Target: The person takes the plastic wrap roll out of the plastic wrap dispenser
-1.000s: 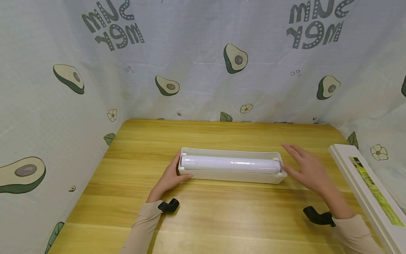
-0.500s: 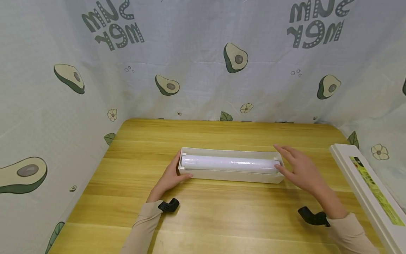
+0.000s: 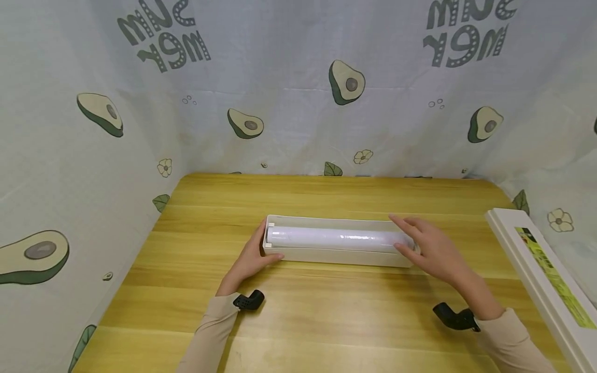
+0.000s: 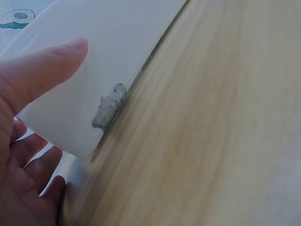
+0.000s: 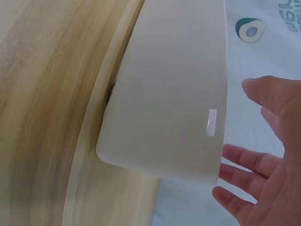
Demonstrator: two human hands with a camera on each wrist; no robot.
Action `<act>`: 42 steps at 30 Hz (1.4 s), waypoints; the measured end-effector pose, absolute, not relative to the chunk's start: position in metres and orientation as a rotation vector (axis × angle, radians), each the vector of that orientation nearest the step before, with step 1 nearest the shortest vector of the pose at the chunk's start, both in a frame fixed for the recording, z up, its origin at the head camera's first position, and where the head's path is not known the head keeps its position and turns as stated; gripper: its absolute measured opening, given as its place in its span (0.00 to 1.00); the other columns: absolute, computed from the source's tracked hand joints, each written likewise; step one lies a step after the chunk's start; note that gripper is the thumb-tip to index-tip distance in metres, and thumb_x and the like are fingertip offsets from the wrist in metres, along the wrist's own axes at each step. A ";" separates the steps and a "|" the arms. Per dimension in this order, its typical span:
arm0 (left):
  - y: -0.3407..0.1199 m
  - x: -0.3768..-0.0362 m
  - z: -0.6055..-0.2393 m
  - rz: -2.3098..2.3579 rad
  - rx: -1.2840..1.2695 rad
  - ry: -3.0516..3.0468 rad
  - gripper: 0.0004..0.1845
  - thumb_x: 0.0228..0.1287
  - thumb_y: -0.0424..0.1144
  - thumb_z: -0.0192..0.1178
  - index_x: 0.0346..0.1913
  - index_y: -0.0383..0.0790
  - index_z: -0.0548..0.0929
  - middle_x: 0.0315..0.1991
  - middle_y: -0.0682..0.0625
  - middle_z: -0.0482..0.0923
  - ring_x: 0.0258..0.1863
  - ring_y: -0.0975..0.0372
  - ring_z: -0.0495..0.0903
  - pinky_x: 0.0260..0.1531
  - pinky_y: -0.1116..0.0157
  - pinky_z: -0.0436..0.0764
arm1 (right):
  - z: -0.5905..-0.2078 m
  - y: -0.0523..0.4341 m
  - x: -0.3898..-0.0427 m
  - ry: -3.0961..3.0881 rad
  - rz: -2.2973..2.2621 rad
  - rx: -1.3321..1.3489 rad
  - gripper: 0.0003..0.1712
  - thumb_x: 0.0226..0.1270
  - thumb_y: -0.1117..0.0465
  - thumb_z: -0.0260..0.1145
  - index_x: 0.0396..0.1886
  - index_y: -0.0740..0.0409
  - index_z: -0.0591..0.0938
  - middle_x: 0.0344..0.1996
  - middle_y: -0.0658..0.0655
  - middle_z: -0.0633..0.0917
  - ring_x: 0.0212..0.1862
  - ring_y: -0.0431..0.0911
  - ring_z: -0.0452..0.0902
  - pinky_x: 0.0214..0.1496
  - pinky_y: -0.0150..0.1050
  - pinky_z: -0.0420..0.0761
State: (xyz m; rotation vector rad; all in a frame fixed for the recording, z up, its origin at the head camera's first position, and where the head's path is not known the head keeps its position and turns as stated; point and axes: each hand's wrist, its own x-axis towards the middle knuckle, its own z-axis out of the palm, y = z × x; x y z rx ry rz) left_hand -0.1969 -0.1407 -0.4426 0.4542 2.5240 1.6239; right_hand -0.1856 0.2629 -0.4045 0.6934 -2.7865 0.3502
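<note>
A long white tray (image 3: 336, 256) lies across the middle of the wooden table (image 3: 326, 321), with a roll of clear film (image 3: 336, 238) inside it. My left hand (image 3: 252, 259) grips the tray's left end, thumb on the front wall and fingers round the end. The left wrist view shows that thumb lying on the tray (image 4: 108, 52) wall. My right hand (image 3: 431, 248) is over the tray's right end with straight, spread fingers. In the right wrist view, my right hand (image 5: 273, 165) sits just past the tray (image 5: 174, 84) end; contact is unclear.
A long white box (image 3: 536, 269) with a green label lies along the table's right edge. Avocado-print cloth (image 3: 298, 103) walls the table at the back and both sides. Bare wood lies in front of and behind the tray.
My right hand has moved left, from beside the tray's right end to over it. The left hand and the tray have stayed put.
</note>
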 end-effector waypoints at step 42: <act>-0.148 -0.216 -0.482 1.657 0.473 2.530 0.55 0.50 0.36 0.70 0.75 0.47 0.43 0.73 0.44 0.54 0.70 0.51 0.58 0.69 0.50 0.57 | -0.413 0.243 -0.234 -2.958 0.550 1.188 0.32 0.67 0.51 0.59 0.70 0.46 0.64 0.63 0.57 0.75 0.61 0.56 0.74 0.57 0.55 0.74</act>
